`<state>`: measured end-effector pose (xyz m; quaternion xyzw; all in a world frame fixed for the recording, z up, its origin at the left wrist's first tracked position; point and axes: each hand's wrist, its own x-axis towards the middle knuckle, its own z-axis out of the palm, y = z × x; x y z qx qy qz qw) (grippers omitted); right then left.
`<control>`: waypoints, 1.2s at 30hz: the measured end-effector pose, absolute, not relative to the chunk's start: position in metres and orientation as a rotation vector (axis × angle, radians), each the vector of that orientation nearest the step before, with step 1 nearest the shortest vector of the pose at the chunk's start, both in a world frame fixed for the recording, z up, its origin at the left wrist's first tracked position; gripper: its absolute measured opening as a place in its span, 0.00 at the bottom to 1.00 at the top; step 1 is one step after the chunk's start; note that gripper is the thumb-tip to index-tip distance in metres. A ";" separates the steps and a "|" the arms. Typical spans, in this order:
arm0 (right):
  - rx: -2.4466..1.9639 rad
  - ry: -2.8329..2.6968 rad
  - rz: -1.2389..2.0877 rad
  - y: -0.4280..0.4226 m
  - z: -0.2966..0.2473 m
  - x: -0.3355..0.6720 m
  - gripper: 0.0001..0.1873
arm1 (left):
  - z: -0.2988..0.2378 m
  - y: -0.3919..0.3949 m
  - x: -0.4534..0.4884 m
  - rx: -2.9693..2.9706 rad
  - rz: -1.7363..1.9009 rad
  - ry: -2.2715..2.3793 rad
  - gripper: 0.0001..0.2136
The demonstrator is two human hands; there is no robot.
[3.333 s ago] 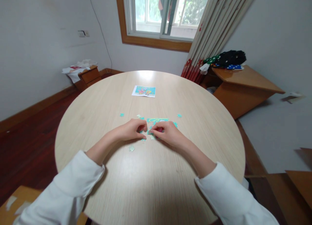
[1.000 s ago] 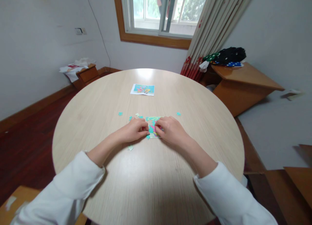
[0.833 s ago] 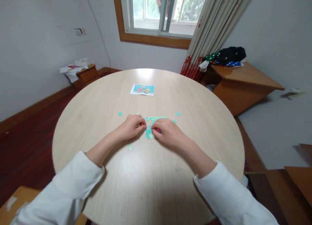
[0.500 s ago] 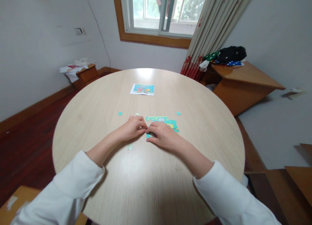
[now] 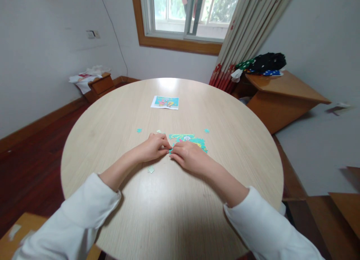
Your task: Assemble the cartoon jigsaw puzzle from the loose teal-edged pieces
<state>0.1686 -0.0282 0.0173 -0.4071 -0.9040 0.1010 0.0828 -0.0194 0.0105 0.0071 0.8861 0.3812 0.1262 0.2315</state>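
A partly assembled jigsaw puzzle [image 5: 184,137], teal with cartoon figures, lies in front of me on the round table [image 5: 168,207]. My left hand [image 5: 154,147] is closed at the puzzle's left side, its thumb and fingers pinching a small teal puzzle piece [image 5: 170,151]. My right hand [image 5: 188,154] meets it there, with curled fingertips on the same piece. The right hand covers the lower part of the puzzle. Below my left hand rests a loose pale piece [image 5: 151,169]; another pale piece [image 5: 159,131] shows just beyond it.
Loose teal pieces lie farther out, one at left [image 5: 139,130] and one at right [image 5: 206,131]. A printed picture sheet [image 5: 165,102] lies toward the far side. Beyond the table's right edge stands a wooden cabinet [image 5: 287,88] with cloths [image 5: 267,63] on top.
The teal corner seen under my right thumb no longer shows there. A teal piece now appears between both hands' fingertips, and my right thumb has moved up slightly.
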 end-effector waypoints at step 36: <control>-1.178 -2.117 1.129 -0.010 0.005 0.180 0.03 | 0.015 0.016 -0.024 1.828 0.762 1.092 0.14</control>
